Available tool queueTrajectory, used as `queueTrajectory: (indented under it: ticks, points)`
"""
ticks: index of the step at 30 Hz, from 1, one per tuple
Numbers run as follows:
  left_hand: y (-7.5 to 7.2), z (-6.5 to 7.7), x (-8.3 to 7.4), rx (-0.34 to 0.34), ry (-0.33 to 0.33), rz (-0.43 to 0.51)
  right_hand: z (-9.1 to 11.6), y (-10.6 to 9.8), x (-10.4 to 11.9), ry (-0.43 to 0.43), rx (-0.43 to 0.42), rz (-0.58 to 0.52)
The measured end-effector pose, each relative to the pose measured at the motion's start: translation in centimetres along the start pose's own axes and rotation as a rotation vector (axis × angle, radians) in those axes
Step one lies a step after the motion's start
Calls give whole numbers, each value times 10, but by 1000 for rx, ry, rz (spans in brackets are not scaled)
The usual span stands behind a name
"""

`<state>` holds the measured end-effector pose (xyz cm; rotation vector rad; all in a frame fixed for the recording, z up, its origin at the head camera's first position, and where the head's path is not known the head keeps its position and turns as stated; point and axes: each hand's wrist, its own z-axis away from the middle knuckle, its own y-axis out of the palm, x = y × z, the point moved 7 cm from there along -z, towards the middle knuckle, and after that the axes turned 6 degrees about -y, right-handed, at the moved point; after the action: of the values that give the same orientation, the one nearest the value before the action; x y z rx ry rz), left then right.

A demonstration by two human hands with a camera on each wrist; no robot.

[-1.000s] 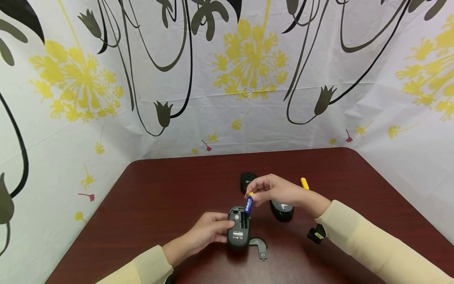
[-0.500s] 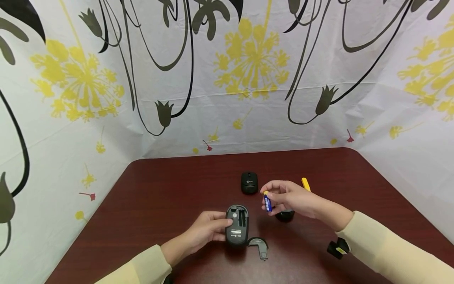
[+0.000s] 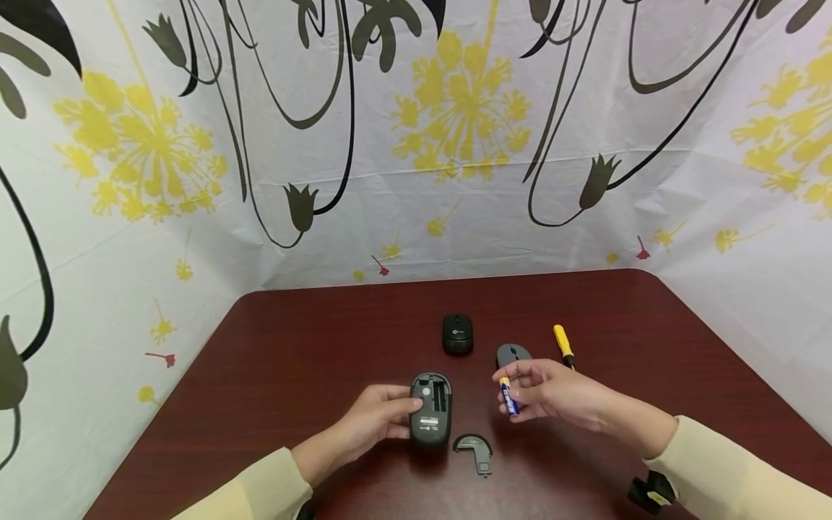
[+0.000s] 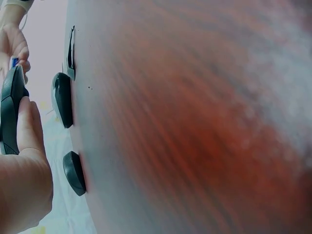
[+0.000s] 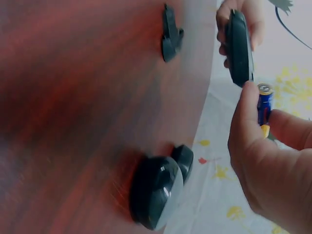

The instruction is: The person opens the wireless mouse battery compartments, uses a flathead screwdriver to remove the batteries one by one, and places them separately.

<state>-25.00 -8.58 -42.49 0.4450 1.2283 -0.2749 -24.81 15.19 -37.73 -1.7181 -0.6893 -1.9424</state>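
A dark-grey oval plastic mouse (image 3: 430, 426), underside up, is gripped by the left hand (image 3: 377, 417). At its three o'clock, a blue-and-yellow cylindrical battery (image 3: 510, 400) is pinched by the right hand (image 3: 549, 393); at its four o'clock, a grey hook-shaped plastic cover (image 3: 482, 455) is borne by the dark-red table (image 3: 325, 339).

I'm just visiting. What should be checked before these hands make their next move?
1. Upturned mouse held: ok, left hand grips it.
2. Battery held: ok, right hand pinches it.
3. Battery bay uncovered: ok, it stands open.
4. Cover nearby: ok, it lies on the table.
5. Battery direction right for the bay: cannot tell, no legible markings.
6. Bay empty: cannot tell, too dark inside.
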Motion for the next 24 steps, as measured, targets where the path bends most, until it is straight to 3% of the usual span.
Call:
queueTrajectory:
  ticks: [7, 24]
  points:
    - [-5, -1, 1, -10, 2, 4, 9, 11, -21, 77, -69, 98]
    - [-11, -1, -1, -14, 13, 18, 12, 15, -45, 65, -116, 313]
